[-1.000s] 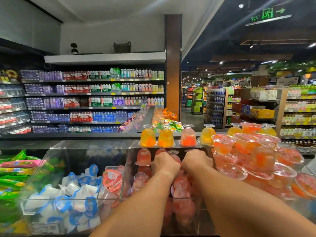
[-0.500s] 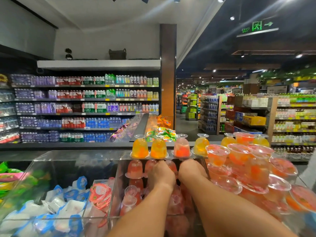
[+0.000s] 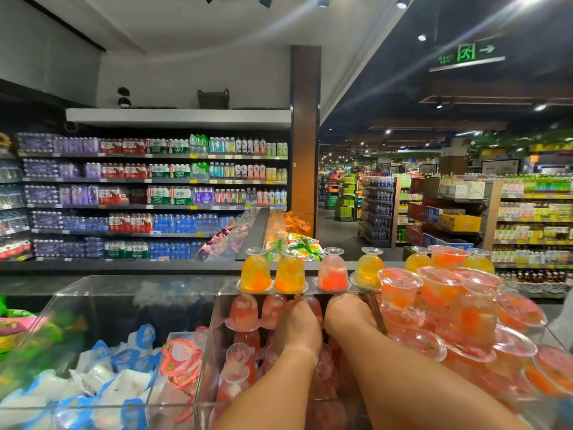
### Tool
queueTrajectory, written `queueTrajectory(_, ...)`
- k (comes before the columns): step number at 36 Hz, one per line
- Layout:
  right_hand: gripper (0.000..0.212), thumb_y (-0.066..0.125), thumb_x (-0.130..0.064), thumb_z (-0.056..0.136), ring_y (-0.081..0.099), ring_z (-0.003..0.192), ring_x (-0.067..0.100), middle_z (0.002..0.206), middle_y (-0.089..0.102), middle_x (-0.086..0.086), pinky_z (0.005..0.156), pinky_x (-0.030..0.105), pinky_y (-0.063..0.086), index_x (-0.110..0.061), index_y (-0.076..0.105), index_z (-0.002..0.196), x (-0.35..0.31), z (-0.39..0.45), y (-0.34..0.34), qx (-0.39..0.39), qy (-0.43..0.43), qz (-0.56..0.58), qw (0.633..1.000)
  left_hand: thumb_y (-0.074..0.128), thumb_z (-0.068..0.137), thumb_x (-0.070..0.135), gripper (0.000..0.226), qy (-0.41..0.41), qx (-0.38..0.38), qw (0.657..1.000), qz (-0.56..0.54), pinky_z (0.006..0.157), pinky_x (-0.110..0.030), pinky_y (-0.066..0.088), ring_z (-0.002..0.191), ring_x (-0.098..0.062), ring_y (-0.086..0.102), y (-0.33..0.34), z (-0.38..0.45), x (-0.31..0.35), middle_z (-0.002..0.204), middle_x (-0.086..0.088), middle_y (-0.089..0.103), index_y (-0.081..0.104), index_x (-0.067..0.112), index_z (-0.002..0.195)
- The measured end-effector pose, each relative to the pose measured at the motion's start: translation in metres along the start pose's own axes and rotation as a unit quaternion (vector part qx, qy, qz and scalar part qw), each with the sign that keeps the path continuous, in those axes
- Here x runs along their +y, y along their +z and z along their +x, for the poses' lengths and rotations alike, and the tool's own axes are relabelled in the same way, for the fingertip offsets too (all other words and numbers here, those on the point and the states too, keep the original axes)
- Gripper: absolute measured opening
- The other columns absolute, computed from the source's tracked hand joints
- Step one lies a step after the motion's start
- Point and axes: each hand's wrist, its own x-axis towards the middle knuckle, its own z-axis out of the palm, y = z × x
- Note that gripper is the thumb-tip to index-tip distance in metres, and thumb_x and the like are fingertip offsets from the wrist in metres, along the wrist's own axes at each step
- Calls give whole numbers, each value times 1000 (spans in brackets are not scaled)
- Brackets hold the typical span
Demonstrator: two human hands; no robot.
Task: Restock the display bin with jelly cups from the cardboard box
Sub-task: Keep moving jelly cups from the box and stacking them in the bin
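Both hands had pushed a little farther into the clear display bin since half a second before, and the view had tipped downward slightly, so the row of upturned jelly cups on the bin's far rim sat lower and closer in view. The left hand and right hand lay side by side, backs up, forearms reaching in from the near right. Their fingers pointed away and down among the pink cups stacked inside the bin, hidden behind the knuckles; whether they held a cup could not be told. Just right of the right hand, a heap of lidded orange and red cups rose above the bin wall. To the left, a neighbouring clear compartment held blue-and-white pouches, with one red-lidded cup leaning against the divider. Drink shelves ran along the far wall.
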Motion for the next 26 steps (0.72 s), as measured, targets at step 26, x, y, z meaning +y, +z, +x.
queueTrajectory(26,32,48,-15,93,49,112,23,122,53,7,97,33,42,-15,53,125,42,-117,-58,78,-293,-297,905,64,86,25,36,115,-27,985,127,98,-36,49,118,-29,59,-60,-76,-9,123,-8,67,65,17,121)
